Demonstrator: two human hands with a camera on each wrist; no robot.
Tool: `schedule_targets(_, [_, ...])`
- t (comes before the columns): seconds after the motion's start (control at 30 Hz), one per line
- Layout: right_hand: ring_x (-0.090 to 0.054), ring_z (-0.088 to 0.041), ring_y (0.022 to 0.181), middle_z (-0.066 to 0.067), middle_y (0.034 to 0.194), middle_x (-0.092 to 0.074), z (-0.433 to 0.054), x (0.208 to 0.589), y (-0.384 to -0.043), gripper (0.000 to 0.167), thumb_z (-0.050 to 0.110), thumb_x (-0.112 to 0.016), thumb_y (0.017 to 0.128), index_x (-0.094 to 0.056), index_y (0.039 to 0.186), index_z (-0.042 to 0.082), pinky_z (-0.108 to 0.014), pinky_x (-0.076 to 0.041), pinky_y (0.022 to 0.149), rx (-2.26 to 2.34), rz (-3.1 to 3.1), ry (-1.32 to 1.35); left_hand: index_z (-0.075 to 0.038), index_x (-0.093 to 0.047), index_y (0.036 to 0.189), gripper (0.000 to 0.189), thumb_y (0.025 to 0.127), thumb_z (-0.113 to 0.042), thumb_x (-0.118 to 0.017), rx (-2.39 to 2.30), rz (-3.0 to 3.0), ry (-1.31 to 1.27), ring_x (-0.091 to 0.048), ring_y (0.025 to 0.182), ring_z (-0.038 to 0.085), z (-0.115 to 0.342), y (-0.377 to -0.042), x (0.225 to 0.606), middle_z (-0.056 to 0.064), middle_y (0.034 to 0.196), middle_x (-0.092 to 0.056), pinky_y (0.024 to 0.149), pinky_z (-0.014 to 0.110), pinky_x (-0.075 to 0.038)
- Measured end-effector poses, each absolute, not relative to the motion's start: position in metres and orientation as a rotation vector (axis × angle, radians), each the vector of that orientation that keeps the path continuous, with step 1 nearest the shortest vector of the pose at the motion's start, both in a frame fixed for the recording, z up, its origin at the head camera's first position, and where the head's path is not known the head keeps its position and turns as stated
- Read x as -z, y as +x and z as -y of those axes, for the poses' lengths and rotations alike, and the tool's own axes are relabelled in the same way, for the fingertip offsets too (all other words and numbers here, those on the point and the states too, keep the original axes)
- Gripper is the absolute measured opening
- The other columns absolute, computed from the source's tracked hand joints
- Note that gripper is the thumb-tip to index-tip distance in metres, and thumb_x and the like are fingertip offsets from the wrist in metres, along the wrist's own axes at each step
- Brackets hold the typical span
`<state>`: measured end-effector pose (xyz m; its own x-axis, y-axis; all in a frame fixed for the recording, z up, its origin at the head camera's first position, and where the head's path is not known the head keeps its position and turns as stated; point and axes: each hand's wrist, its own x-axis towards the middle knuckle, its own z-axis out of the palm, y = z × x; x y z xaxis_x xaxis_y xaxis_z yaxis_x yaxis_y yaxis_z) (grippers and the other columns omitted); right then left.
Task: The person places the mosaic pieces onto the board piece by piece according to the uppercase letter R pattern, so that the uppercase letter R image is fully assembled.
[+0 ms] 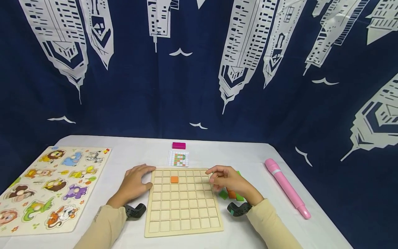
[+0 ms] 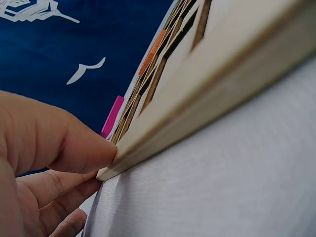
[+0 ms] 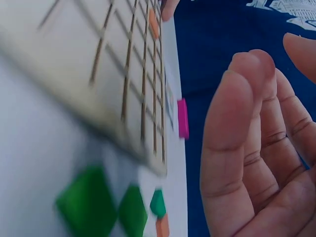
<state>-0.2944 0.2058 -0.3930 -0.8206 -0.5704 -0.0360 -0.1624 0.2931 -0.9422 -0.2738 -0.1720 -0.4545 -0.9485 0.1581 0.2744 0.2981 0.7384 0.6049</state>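
A pale wooden grid board point(image 1: 184, 234) lies flat on the table, with one orange square tile point(image 1: 174, 179) in a cell of its second row. My left hand point(image 1: 134, 181) rests at the board's far left corner. Its thumb and fingertips touch the edge there, also seen with the thumb point(image 2: 84, 143) in the left wrist view. Over the board's right edge hovers my right hand point(image 1: 231, 180), fingers loosely bent and nothing between them. Beneath and beside it lie loose green tiles point(image 3: 88, 202) and orange tiles point(image 1: 231, 194), partly hidden by the hand.
Behind the board lie a pattern card point(image 1: 178, 158) with a coloured figure and a magenta block point(image 1: 178, 145). An animal puzzle board point(image 1: 59, 193) fills the table's left side. A pink stick-like object point(image 1: 287, 188) lies to the right. A dark blue curtain point(image 1: 186, 86) hangs behind.
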Motion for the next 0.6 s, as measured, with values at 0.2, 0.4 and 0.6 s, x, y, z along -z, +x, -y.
schedule_targets(0.2, [-0.064,-0.014,0.076,-0.009,0.095,-0.07,-0.237,0.396,-0.287,0.044,0.009,-0.066,0.105,-0.054,0.136,-0.02,-0.027,-0.059,0.072,1.558,-2.237,-0.628,-0.001,-0.068,0.14,0.057,0.084,-0.011,-0.072,1.007,2.727,-0.358,-0.044,0.149,0.05,0.174,-0.276,0.459,0.027,0.15,-0.062,0.122,0.069,-0.025])
schedule_targets(0.4, [-0.065,-0.013,0.077,-0.008,0.094,-0.072,-0.262,0.399,-0.279,0.044,0.009,-0.066,0.105,-0.055,0.135,-0.02,-0.028,-0.061,0.072,1.557,-2.309,-0.601,-0.001,-0.069,0.14,0.057,0.084,-0.011,-0.071,1.017,2.725,-0.359,-0.044,0.149,0.05,0.174,-0.276,0.459,0.028,0.15,-0.061,0.122,0.069,-0.025])
schedule_targets(0.6, [-0.066,-0.013,0.079,-0.008,0.1,-0.072,-0.277,0.402,-0.275,0.047,0.008,-0.067,0.104,-0.051,0.135,-0.022,-0.028,-0.061,0.072,1.605,-2.286,-0.541,-0.001,-0.069,0.14,0.057,0.084,-0.01,-0.071,1.027,2.725,-0.355,-0.044,0.15,0.05,0.173,-0.276,0.458,0.027,0.149,-0.062,0.123,0.068,-0.024])
